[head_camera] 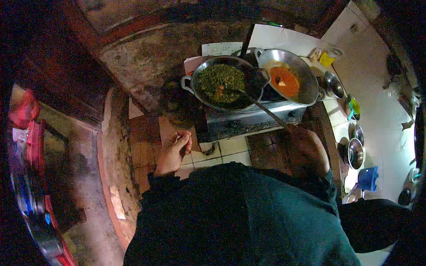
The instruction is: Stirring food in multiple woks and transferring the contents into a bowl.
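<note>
A metal wok (196, 96) holds chopped green food (221, 74), with a few orange pieces near its front. My right hand (309, 146), blurred and in shadow, grips the handle of a long cooking spatula (266, 110). The spatula's far end reaches into the green food, where its head is hard to make out. My left hand (178, 149) is in front of the stove, fingers curled against the thumb, nothing visible in it. Both woks sit on a metal gas stove (253, 118); the second wok (308, 83), at the right, contains an orange-red sauce (284, 81).
Along the right side are a metal bowl (333, 84), a green bowl (354, 106), another metal bowl (355, 153) and a blue plastic container (368, 178). A yellow packet (326, 60) lies behind the right wok. A low wall edge (114, 166) runs down the left.
</note>
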A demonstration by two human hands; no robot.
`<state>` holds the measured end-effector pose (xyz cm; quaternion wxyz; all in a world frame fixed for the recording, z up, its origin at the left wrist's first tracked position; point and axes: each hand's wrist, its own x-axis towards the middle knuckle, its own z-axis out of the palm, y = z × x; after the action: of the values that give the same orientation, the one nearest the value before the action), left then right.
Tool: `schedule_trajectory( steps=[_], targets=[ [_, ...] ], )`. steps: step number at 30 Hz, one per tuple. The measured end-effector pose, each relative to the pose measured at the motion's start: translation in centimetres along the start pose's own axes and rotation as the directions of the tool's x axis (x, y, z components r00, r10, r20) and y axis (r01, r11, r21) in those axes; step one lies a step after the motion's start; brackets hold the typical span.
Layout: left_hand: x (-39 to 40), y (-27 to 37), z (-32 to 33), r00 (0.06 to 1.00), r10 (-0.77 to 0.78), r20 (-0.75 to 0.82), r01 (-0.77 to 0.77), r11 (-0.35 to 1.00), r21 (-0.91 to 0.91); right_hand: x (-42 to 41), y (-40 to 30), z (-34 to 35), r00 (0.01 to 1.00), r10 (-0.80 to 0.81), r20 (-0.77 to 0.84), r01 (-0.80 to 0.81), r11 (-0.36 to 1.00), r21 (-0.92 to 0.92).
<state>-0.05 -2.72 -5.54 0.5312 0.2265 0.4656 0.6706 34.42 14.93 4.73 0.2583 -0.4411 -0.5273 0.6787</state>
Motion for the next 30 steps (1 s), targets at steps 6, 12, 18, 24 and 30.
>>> schedule_trajectory(
  steps=[6,12,18,24,30],
  targets=[
    [-0.6,-0.7,2.2,0.985,-0.120,-0.126,0.111,0.991,-0.077,-0.5,1.2,-0.3,0.997,-0.052,0.055,0.075,0.755,-0.651],
    [-0.4,-0.9,2.6,0.988,-0.150,-0.036,0.141,0.973,-0.181,7.2,8.2,0.9,0.965,-0.180,0.193,0.242,0.319,-0.916],
    [-0.9,-3.1,-0.4,0.996,-0.043,-0.076,0.043,0.999,-0.003,8.8,7.1,-0.2,0.919,-0.238,0.313,0.391,0.645,-0.657],
    [-1.0,-1.7,1.0,0.997,-0.047,-0.055,0.048,0.999,0.009,10.9,13.2,-6.6,0.880,-0.289,0.378,0.157,0.926,0.343],
    [-1.0,-1.8,0.6,0.988,-0.141,-0.067,0.128,0.977,-0.170,11.7,11.6,-0.7,0.897,-0.093,0.433,0.038,0.990,0.136]
  ],
)
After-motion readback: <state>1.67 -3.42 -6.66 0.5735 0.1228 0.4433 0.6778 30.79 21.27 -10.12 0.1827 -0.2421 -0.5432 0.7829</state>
